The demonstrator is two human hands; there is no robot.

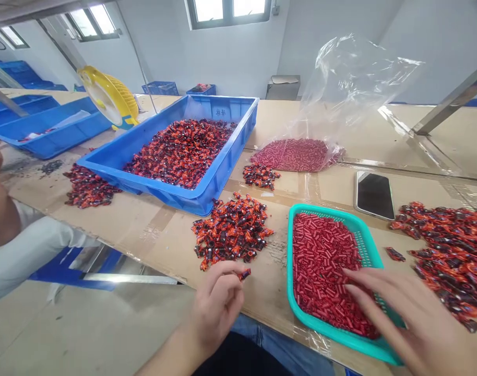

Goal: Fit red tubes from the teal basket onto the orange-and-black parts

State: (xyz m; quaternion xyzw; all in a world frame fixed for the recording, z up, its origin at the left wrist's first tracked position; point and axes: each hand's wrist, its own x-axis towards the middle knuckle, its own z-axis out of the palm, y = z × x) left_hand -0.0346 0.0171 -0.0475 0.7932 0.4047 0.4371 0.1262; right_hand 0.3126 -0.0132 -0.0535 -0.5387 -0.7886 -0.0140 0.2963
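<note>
The left hand (pixel 215 308) pinches a small red-and-black plastic part (pixel 244 274) in its fingers, while the right hand (pixel 422 318) lies spread open, gripping nothing visible, over red plastic tubes (pixel 320 266) in a teal basket (pixel 340 339), apparently set within easy reach on the cardboard-covered table (pixel 156 230).

A smartphone (pixel 374 195) lies on the cardboard-topped bench (pixel 164 230) (yellow fan (pixel 107 96) farther left).
</note>
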